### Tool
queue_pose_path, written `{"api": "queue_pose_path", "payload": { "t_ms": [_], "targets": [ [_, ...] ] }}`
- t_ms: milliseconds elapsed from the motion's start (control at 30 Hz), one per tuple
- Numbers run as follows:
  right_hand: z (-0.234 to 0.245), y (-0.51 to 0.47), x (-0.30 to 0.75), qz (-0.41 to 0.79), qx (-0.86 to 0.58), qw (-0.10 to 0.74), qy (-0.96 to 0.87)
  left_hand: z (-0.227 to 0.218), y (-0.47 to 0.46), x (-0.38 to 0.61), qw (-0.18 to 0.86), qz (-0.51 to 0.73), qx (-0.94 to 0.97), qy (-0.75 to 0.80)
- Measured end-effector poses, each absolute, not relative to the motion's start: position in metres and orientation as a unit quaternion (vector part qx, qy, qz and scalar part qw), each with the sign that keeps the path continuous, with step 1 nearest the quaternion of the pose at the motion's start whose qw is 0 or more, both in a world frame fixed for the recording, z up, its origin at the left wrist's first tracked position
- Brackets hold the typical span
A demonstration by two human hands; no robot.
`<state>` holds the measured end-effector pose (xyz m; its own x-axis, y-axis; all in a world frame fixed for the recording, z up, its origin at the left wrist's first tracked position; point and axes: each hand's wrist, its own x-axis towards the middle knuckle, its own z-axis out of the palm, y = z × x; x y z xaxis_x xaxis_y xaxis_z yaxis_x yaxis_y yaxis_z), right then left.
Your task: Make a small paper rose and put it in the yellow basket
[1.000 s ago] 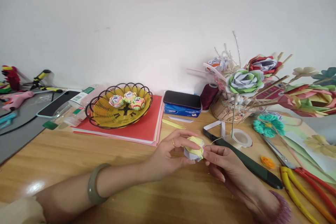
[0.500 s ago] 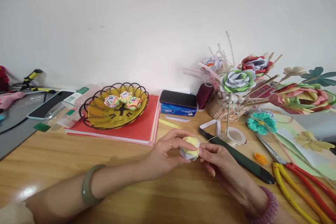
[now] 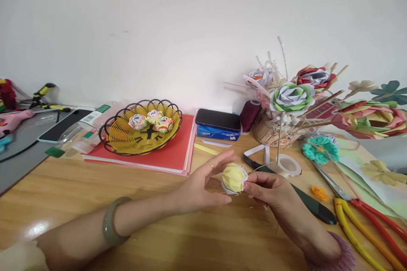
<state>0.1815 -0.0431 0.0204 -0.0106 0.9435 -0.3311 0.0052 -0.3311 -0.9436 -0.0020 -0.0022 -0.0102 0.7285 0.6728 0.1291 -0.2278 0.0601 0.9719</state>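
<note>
A small folded paper flower (image 3: 233, 178), pale yellow on the side facing me with white edges and a bit of pink and green, is held above the table. My right hand (image 3: 269, 188) pinches it at its right rim between thumb and fingers. Around its left side is my left hand (image 3: 208, 184), thumb below and fingers above, spread apart; I cannot tell whether any fingertip touches the paper. A ring is on one left finger. Just behind the right hand lie a dark green-handled tool (image 3: 313, 205) and a white tape roll (image 3: 288, 165).
A yellow basket (image 3: 127, 142) with three paper flowers rests on red paper (image 3: 168, 152). Behind are a phone (image 3: 218, 119) on a blue tissue pack (image 3: 216, 132) and a thread spool (image 3: 250, 115). Paper roses (image 3: 292, 98), scissors (image 3: 340, 190) and red-handled pliers (image 3: 381, 220) crowd the right.
My left fingers have lifted off the yellow face of the paper flower and spread. The flower has turned slightly to show more yellow, still pinched by my right hand. The view has shifted a little.
</note>
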Motion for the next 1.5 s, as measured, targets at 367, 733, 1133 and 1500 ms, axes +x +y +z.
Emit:
{"api": "queue_pose_path", "payload": {
  "t_ms": [367, 733, 1133, 1500],
  "targets": [
    [0.026, -0.048, 0.177, 0.451, -0.608, 0.361, -0.544, -0.005, -0.001, 0.004, 0.754, 0.307, 0.527, 0.245],
    [0.023, -0.052, 0.177, 0.283, -0.552, 0.385, -0.683, -0.008, 0.002, 0.005, 0.791, 0.285, 0.471, 0.266],
    [0.020, -0.059, 0.184, 0.253, -0.579, 0.492, -0.598, -0.006, 0.005, 0.003, 0.857, 0.315, 0.368, 0.176],
    [0.020, -0.065, 0.176, 0.169, -0.477, 0.476, -0.719, -0.004, 0.003, 0.002, 0.857, 0.314, 0.382, 0.142]
  ]
}}
